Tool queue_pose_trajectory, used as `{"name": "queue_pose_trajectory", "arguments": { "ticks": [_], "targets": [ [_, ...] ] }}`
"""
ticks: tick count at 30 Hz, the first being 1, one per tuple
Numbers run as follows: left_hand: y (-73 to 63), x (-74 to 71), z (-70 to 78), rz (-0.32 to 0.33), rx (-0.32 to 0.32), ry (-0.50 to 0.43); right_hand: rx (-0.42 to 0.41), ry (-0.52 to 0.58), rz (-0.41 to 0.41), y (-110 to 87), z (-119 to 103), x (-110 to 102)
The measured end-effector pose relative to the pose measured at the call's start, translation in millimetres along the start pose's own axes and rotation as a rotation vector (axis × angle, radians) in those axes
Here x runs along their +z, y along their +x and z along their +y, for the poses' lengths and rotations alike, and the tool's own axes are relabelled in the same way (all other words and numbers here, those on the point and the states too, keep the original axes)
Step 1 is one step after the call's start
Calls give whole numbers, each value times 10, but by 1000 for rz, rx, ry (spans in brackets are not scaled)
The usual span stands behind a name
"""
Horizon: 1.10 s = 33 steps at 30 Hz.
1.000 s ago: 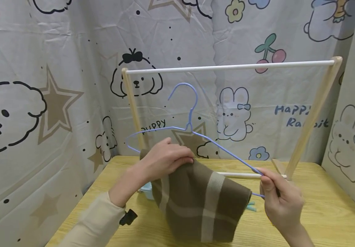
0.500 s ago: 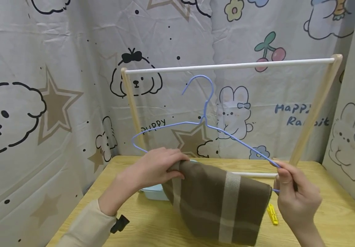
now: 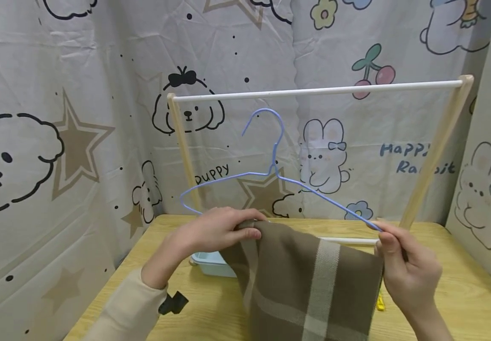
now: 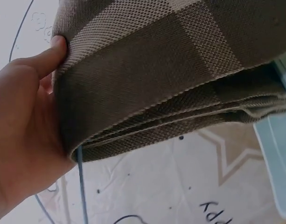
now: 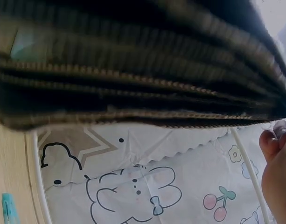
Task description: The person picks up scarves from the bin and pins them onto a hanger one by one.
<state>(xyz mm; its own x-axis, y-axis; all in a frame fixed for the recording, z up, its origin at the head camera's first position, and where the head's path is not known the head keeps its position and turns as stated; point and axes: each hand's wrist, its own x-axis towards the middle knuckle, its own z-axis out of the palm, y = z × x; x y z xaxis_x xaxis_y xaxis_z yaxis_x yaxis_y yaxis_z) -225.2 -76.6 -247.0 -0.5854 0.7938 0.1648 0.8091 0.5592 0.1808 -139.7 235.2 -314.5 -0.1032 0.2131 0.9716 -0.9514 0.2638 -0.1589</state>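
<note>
Though serving merely as underlay, table (image 3: 467,284), yellow, wood-grained; landing place for any slipped fabric. Rack (image 3: 318,91), white rail on wooden uprights, at the back; possible snag for a careless lift. Brown checked cloth (image 3: 288,279), apparently folded over lower bar of blue hanger (image 3: 275,154); likely to slide off or bunch if hung unevenly. Same hanger: wire, hook uppermost, free of rail; apt to twist or tip if borne at one end only. Pale blue box (image 3: 216,269), partly behind cloth; at risk from a swinging hem. Left grip (image 3: 224,229), clamped on cloth's upper fold, thumb in front; probable cause of slippage if released early. Right grip (image 3: 412,270), pinching hanger's right end; hold on cloth edge as well, cannot tell. Yellow clip (image 3: 380,302), mostly hidden; easily knocked unseen.
</note>
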Motion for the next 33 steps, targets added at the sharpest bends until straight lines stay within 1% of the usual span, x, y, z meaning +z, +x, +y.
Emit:
{"name": "queue_pose_trajectory", "arguments": {
  "ticks": [1, 2, 3, 4, 6, 7, 9, 11, 12, 13, 14, 15, 16, 17, 18, 19, 21, 23, 24, 25, 28, 31, 33],
  "targets": [
    [-12, 3, -4, 24, 14, 34, 8, -2, 17, 3, -6, 3],
    [-31, 8, -8, 60, 31, 71, 13, 17, 34, 10, -6, 6],
    [-51, 16, -15, 115, 56, 110, 20, 21, 47, 13, -11, 4],
    [-69, 27, -23, 189, 92, 149, 22, 40, 56, 22, -15, -1],
    [-106, 41, -52, 370, 185, 213, 19, 68, 67, 41, -19, -10],
    [-128, 40, -68, 470, 229, 228, 17, 79, 71, 52, -20, -10],
    [-170, 24, -105, 673, 315, 243, 12, 86, 79, 69, -24, -8],
    [-207, -11, -145, 853, 381, 259, 9, 89, 86, 86, -28, -5],
    [-223, -30, -165, 933, 395, 263, 8, 83, 93, 94, -32, -4],
    [-239, -44, -186, 1004, 394, 262, 7, 98, 98, 103, -33, -3],
    [-255, -57, -207, 1062, 381, 262, 4, 116, 102, 116, -32, 0],
    [-272, -66, -229, 1105, 357, 262, 1, 136, 107, 128, -30, 2],
    [-289, -72, -251, 1133, 326, 262, 1, 160, 110, 139, -30, 2],
    [-305, -72, -272, 1146, 292, 248, -1, 182, 112, 151, -27, 2],
    [-322, -67, -292, 1142, 261, 216, -3, 202, 112, 162, -24, 1],
    [-341, -57, -310, 1122, 235, 168, -4, 230, 109, 174, -19, 1],
    [-377, -21, -345, 1076, 204, 69, -2, 244, 102, 189, -15, -4],
    [-407, 27, -371, 1059, 194, -42, -1, 243, 83, 196, -6, -12],
    [-419, 51, -380, 1062, 195, -95, -1, 222, 70, 196, -3, -18],
    [-430, 75, -385, 1073, 199, -139, -2, 196, 52, 197, 3, -25],
    [-453, 138, -383, 1145, 220, -214, -16, 136, -11, 207, 32, -44],
    [-472, 190, -364, 1218, 236, -258, -23, 37, -75, 227, 75, -59],
    [-485, 216, -355, 1264, 232, -262, 1, -28, -124, 232, 117, -77]
  ]
}}
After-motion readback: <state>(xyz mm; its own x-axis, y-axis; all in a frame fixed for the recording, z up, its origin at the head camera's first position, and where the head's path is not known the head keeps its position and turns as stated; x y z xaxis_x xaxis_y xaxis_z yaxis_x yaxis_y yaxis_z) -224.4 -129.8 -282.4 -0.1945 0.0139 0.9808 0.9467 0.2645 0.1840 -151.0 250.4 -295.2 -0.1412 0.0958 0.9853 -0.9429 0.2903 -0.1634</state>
